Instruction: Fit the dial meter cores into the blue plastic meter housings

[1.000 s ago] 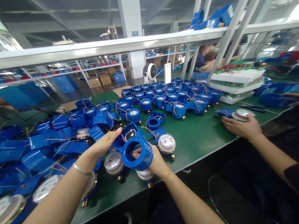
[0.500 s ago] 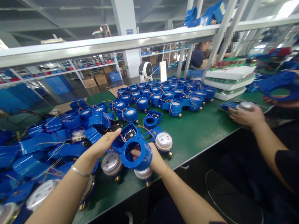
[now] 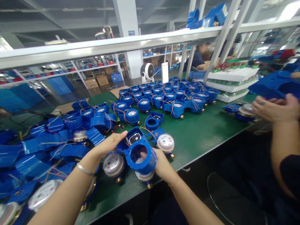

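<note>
Blue meter housing [image 3: 140, 153] sits between left hand [image 3: 108, 144] and right hand [image 3: 162, 165].

**Blue meter housing held over a meter at the counter's front edge**

The blue plastic housing [image 3: 140, 153] sits a little below the centre of the frame, held between both hands. It has a round ring-shaped collar with an open hole facing the camera, and behind it a box-like compartment, open on top, showing a dark part and thin coloured wires inside. The housing is tilted, its ring end lower and nearer the camera. Just beneath the ring lies a water meter [image 3: 145, 176] with a pale round dial face and a brass fitting; part of the dial shows through the hole. Whether the two touch cannot be told
</note>
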A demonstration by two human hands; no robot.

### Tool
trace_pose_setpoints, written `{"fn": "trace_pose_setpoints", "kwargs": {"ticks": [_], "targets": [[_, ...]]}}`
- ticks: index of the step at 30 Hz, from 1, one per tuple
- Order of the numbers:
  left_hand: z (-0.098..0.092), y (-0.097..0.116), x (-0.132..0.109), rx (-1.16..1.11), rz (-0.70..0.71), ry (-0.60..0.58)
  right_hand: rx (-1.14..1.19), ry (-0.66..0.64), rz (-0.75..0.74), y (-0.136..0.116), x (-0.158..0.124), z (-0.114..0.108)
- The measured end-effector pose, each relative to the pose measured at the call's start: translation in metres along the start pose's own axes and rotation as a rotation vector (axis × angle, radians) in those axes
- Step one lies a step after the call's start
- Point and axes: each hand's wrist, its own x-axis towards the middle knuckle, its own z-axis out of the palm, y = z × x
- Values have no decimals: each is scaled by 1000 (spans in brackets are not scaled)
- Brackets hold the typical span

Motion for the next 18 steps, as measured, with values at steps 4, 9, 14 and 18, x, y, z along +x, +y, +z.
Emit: {"fn": "trace_pose_setpoints", "kwargs": {"ticks": [4,9,14,18], "targets": [[1,0,4,30,13,6,41,274,6,-4,-33,-9],[5,2,14,151,64,57,-531,286,-270,-17,-61,-4],[9,6,20,227,115,-21,-767,264,-378,-16,-61,8],[9,7,24,159,101,-47,-827,300,-409,-12,-63,17]]}}
